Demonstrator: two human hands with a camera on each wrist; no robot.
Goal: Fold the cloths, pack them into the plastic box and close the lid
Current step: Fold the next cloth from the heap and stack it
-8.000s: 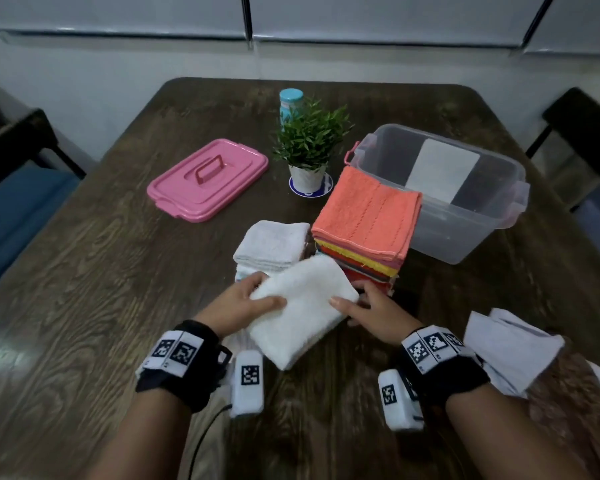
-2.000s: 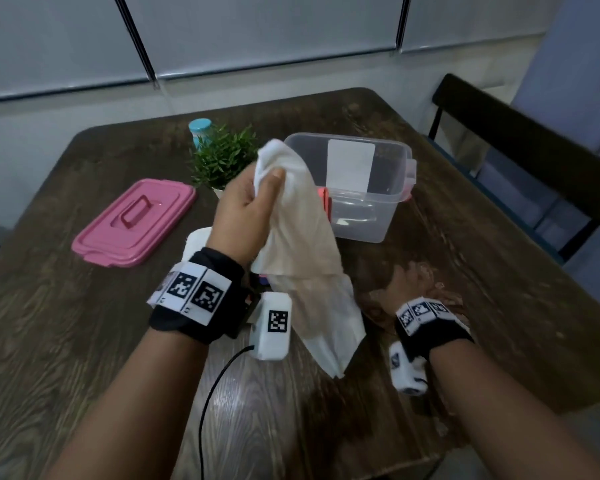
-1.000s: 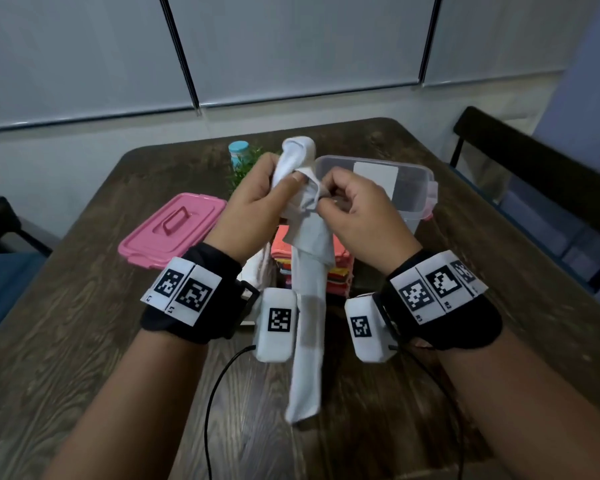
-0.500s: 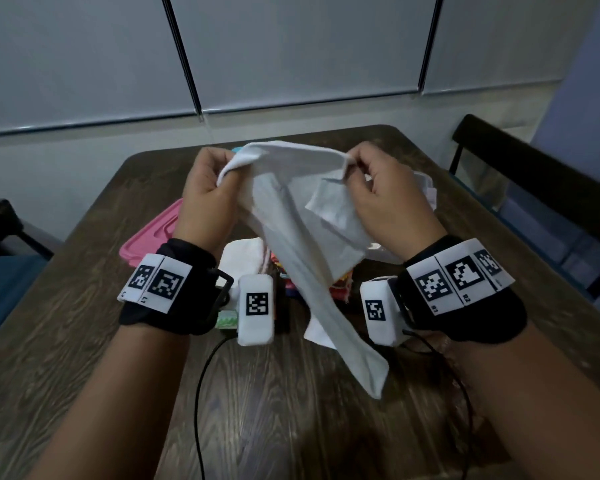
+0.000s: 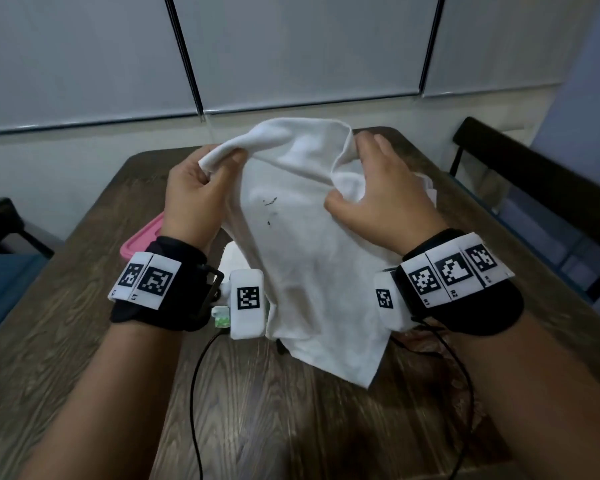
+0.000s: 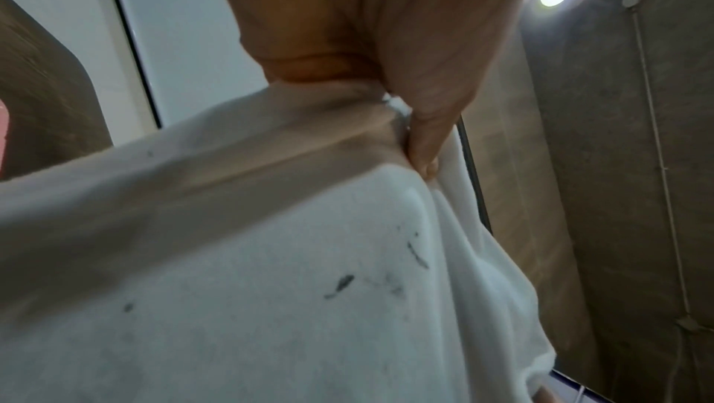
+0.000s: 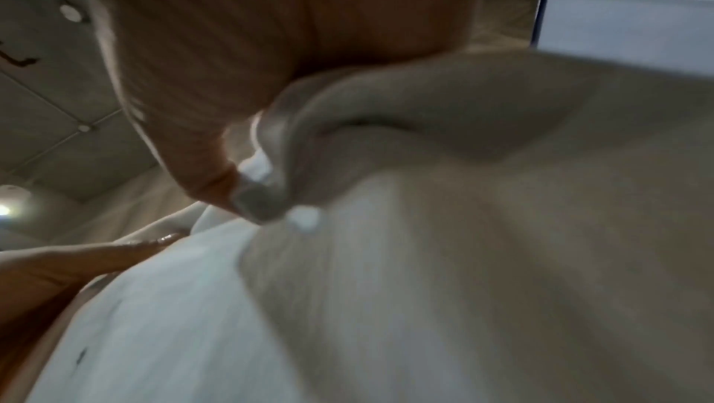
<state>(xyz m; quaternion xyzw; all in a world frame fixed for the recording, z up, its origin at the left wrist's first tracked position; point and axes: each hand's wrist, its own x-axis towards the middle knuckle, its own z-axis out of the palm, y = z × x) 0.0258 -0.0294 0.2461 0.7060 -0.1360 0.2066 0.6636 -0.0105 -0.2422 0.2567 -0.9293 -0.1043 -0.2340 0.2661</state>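
- first, left hand (image 5: 194,195): the thumb (image 6: 425,147) and curled fingers pinch the upper left edge of the white cloth (image 5: 305,258), a small fold of fabric bunched in the grip.
- right hand (image 5: 385,199): fingers curled round the cloth's upper right edge, thumb pressed against the near face; the right wrist view shows fabric gathered at the fingertips, blurred.
- the cloth is held up in the air between the two hands, its top edge sagging in a loose arc and its body hanging down in front of the person, lower corner near the wooden table (image 5: 274,410); whether it touches the table cannot be told.
- several small dark marks (image 5: 270,202) show on the cloth's near face, also visible in the left wrist view.
- both wrists carry black bands with printed marker tags and white camera units; a black cable (image 5: 196,393) trails from the left unit.
- a corner of the pink lid (image 5: 139,240) shows on the table beside the left wrist.
- the plastic box is hidden behind the cloth.
- a dark chair (image 5: 541,188) stands at the table's right side.
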